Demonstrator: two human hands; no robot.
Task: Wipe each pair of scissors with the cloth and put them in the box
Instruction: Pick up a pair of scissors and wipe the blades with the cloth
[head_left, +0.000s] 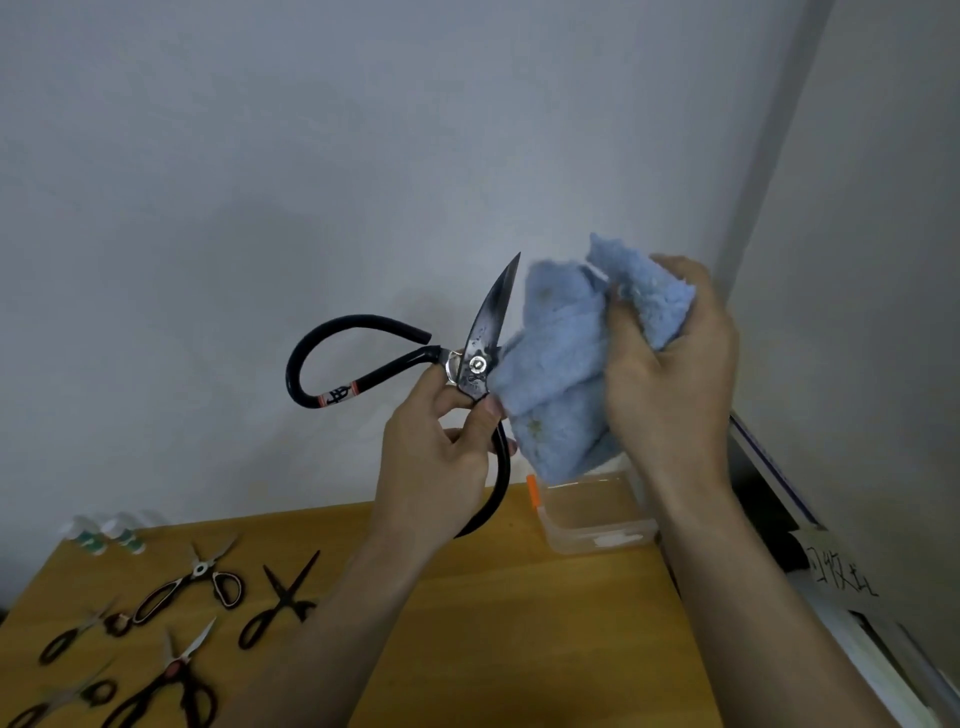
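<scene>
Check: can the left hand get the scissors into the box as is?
Probably yes: the left hand holds the scissors above the table; the box sits open just beyond, only the cloth hanging over it.

Cloth (566, 358) was pale blue — scissors (483, 343) had black handles, one banded red-white; table (519, 623) was yellow-brown.

The big scissors (480, 343) have a dull grey metal blade with dark marks and shiny black looped handles. The blue cloth (566, 364) looks soft and fluffy. The box (597, 525) is clear plastic. The table (519, 623) is smooth yellow-brown wood.
</scene>
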